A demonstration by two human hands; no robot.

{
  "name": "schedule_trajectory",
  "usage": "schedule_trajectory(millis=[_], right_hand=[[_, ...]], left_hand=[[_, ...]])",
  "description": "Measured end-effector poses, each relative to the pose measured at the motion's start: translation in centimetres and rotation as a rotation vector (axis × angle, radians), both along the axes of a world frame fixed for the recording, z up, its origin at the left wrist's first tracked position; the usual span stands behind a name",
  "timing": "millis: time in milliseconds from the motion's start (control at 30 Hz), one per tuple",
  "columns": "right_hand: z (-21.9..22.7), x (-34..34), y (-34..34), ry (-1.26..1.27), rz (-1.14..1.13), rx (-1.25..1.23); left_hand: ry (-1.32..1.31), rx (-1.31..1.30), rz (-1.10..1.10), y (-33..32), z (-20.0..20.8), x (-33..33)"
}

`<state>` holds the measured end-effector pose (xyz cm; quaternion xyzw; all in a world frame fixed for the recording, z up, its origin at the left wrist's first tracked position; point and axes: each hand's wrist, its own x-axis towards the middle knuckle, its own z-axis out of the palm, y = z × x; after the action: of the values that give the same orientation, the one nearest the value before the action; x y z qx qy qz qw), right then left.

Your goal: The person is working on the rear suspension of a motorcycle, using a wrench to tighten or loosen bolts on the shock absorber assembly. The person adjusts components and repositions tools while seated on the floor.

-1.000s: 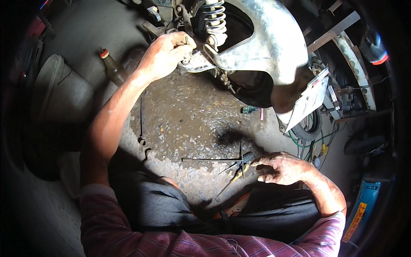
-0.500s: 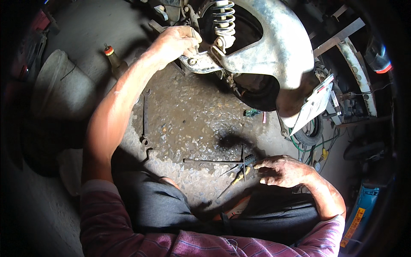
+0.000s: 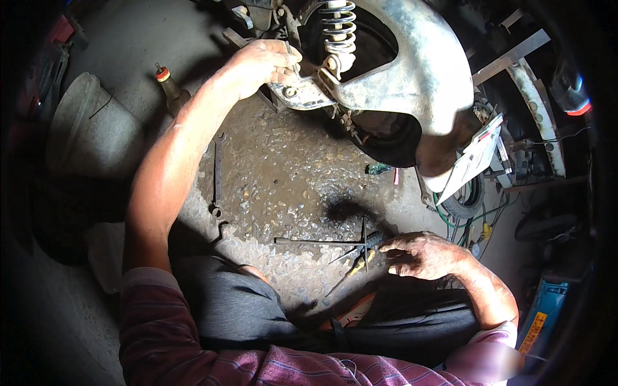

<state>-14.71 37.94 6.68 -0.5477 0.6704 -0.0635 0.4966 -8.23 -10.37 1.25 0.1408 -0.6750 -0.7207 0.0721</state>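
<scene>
My left hand (image 3: 265, 63) reaches far forward, its fingers closed round a thin metal piece (image 3: 288, 47) by the vehicle's steel bracket (image 3: 308, 94). What lies under the fingers is hidden. Just right of it stands a coil-spring shock absorber (image 3: 339, 29), beside a worn, pale mudguard (image 3: 428, 64) over a wheel (image 3: 389, 145). My right hand (image 3: 421, 256) hovers near my right knee, fingers loosely bent and apart, with nothing in them. Close to its fingertips lie a T-handle wrench (image 3: 315, 242) and a screwdriver with a yellow handle (image 3: 358, 264).
A long spanner (image 3: 217, 180) lies on the wet, rough floor (image 3: 277, 161). Left of my forearm are a pale bucket (image 3: 96, 128) and a bottle with a red-ringed top (image 3: 168, 87). At right are a white card (image 3: 471, 161), a small tyre (image 3: 467, 198) and a blue case (image 3: 546, 309).
The fingers of my left hand have shifted slightly at the thin metal piece. My right hand has barely moved.
</scene>
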Motion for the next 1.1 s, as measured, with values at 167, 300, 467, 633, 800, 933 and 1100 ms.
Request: schedule_trajectory(millis=[167,300,467,633,800,933,1100], right_hand=[[-0.5,0.0,0.0,0.0,0.001,0.027],[-0.6,0.0,0.0,-0.012,-0.008,0.02],[-0.6,0.0,0.2,-0.013,-0.022,0.052],[-0.8,-0.1,0.2,0.008,-0.013,0.086],[-0.6,-0.1,0.0,0.044,0.013,0.095],[-0.3,0.0,-0.2,0.021,0.001,0.062],[0.4,0.2,-0.3,0.006,-0.003,-0.03]], left_hand=[[-0.041,0.004,-0.009,0.0,0.7,-0.2],[-0.066,-0.03,0.097,0.5,0.9,-0.1],[0.045,-0.024,0.133,1.4,-0.2,0.5],[0.031,-0.004,0.144,2.0,1.3,0.4],[0.257,-0.86,0.215,6.7,1.6,1.6],[0.596,-1.136,0.269,9.2,0.2,3.1],[0.653,-1.458,0.237,10.4,-0.6,3.9]])
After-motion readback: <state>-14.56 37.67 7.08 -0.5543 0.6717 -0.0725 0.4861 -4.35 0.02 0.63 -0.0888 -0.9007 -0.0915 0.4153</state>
